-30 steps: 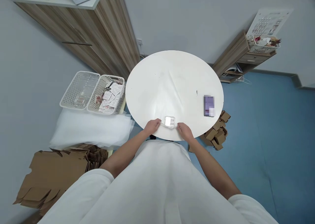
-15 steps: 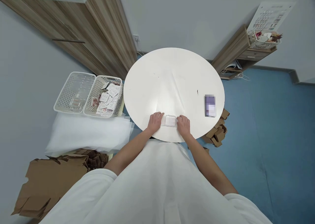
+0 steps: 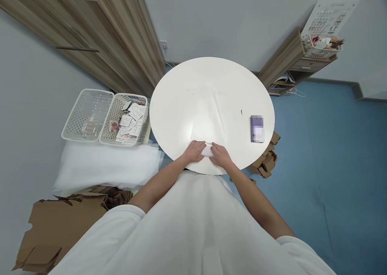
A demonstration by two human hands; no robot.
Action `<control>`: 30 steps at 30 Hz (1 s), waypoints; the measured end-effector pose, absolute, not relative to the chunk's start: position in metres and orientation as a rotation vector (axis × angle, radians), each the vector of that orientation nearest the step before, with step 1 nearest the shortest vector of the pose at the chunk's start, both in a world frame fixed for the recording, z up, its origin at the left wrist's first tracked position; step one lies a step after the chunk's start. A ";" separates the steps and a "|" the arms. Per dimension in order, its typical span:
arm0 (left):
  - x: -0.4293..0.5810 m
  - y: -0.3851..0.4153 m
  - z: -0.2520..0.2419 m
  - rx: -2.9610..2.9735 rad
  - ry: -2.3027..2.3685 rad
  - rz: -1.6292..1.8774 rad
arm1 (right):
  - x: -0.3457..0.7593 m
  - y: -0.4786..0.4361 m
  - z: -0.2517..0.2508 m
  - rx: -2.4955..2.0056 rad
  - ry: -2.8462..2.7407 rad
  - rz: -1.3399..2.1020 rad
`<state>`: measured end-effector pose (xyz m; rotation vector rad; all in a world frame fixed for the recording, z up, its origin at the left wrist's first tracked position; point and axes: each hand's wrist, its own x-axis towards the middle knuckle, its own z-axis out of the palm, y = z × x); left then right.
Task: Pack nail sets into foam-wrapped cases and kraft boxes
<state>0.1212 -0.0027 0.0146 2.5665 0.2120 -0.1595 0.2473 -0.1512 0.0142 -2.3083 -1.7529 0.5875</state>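
Note:
My left hand point(image 3: 195, 151) and my right hand point(image 3: 220, 155) are pressed together over a small white wrapped packet point(image 3: 207, 150) at the near edge of the round white table point(image 3: 211, 97). Both hands have their fingers curled down on the packet, and only a thin strip of it shows between them. Its contents are hidden by the hands and the wrapping.
A purple and white card point(image 3: 257, 128) lies at the table's right side. Left of the table stand two white mesh baskets point(image 3: 87, 115), one holding several small packets point(image 3: 128, 123), above white foam sheets point(image 3: 105, 164). Flat cardboard point(image 3: 57, 222) lies bottom left, small brown boxes point(image 3: 266, 162) on the blue floor.
My hands have moved closer together over the packet, covering most of it. One second ago the clear item lay exposed between them with the wrap stretched under it.

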 end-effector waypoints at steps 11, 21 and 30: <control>0.109 0.005 0.033 2.318 0.254 -0.357 | 0.239 -0.163 0.038 -2.137 -1.397 0.938; 0.119 0.050 0.013 1.869 0.596 -0.339 | 0.270 -0.135 0.024 -2.148 -0.782 1.110; 0.111 0.055 -0.003 1.894 0.941 -0.299 | 0.282 -0.141 0.006 -2.254 -0.547 0.951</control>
